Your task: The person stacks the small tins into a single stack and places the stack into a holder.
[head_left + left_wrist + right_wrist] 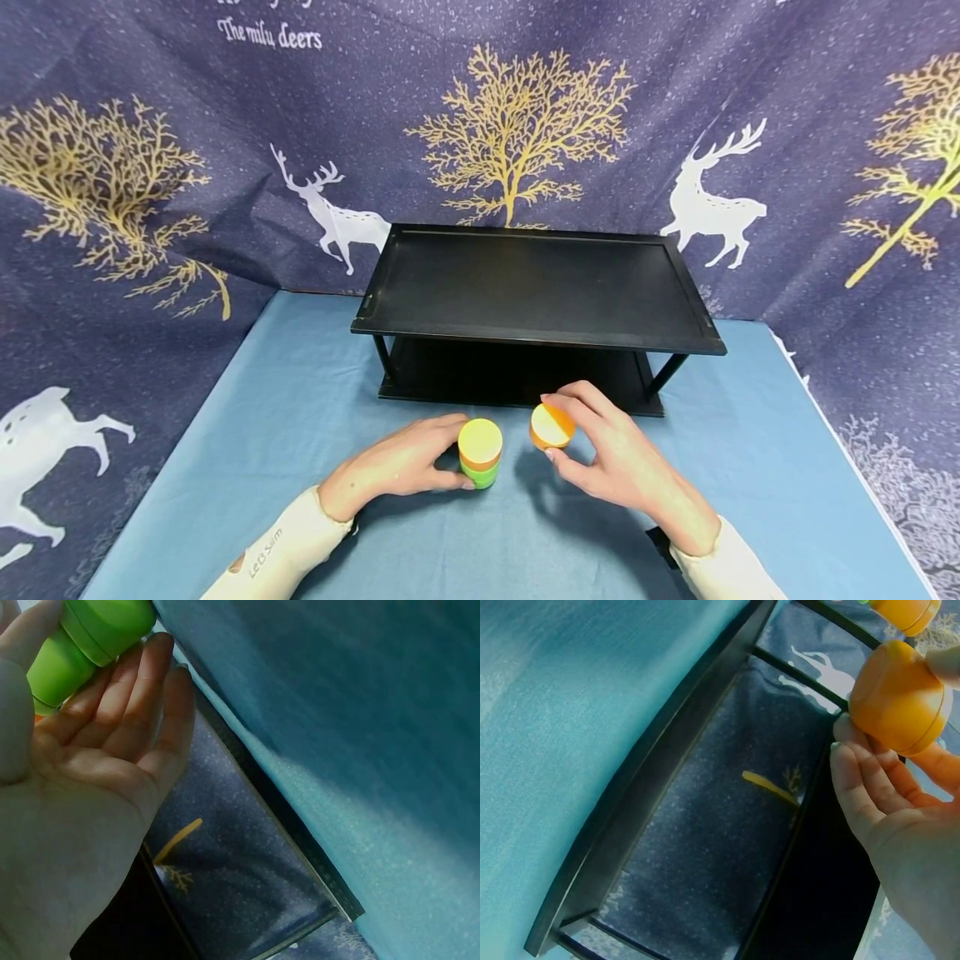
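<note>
Head view: right hand (pixel 613 454) pinches the orange cup (pixel 551 427) just right of, and apart from, the upright green-and-orange stack (pixel 480 454), gripped from its left by the left hand (pixel 397 462), near the black rack (pixel 532 287).

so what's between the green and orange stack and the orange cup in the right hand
Only bare blue cloth lies between the stack and the orange cup, as the head view shows.

Toward five o'clock in the head view, the lower shelf (pixel 510 371) is partly hidden by the black rack top (pixel 536 287); toward eleven in the left wrist view, the green cup (pixel 109 630) is cropped.
</note>
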`<state>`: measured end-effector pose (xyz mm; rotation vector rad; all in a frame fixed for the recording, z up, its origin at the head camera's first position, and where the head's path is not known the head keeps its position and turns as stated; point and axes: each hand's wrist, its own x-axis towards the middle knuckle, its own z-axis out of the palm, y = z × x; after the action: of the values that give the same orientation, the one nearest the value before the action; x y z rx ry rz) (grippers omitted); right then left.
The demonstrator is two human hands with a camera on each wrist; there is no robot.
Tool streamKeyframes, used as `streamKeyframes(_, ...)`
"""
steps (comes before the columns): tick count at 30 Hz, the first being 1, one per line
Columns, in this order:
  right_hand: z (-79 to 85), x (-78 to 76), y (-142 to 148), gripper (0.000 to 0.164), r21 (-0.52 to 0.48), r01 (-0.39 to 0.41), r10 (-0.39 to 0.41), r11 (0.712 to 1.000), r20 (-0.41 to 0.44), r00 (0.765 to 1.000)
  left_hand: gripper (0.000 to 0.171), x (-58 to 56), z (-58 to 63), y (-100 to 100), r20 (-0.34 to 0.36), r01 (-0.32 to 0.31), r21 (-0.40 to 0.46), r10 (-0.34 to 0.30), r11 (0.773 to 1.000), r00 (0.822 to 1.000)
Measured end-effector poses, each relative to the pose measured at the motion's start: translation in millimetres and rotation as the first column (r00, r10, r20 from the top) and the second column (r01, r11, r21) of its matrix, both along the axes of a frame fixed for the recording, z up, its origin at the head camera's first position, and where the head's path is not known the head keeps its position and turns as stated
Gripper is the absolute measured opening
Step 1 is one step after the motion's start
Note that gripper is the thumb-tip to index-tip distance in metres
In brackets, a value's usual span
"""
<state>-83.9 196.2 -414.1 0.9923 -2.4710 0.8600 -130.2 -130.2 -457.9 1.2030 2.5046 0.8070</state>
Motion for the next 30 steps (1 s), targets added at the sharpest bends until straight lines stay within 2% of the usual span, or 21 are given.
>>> streamKeyframes(4,0.7,-1.0,-1.3,0.06,-0.026,-0.019,0.017,0.999,-0.061,0.998,0.054,0.0,0.4,0.5,-0.004,-0.002,0.004,0.002,1.0,1.0)
streamKeyframes(8,1.7,-2.0,-2.5,0.061,-0.039,-0.025,0.022,0.999,-0.086,0.996,0.053,-0.5,0.2,0.7,-0.013,-0.001,0.007,0.001,1.0,1.0)
streamKeyframes(30,4.5,-1.1,-5.1,0.064,-0.077,-0.028,0.02,0.997,-0.103,0.995,0.054,-0.5,1.3,0.4,-0.025,0.005,0.012,-0.005,1.0,1.0)
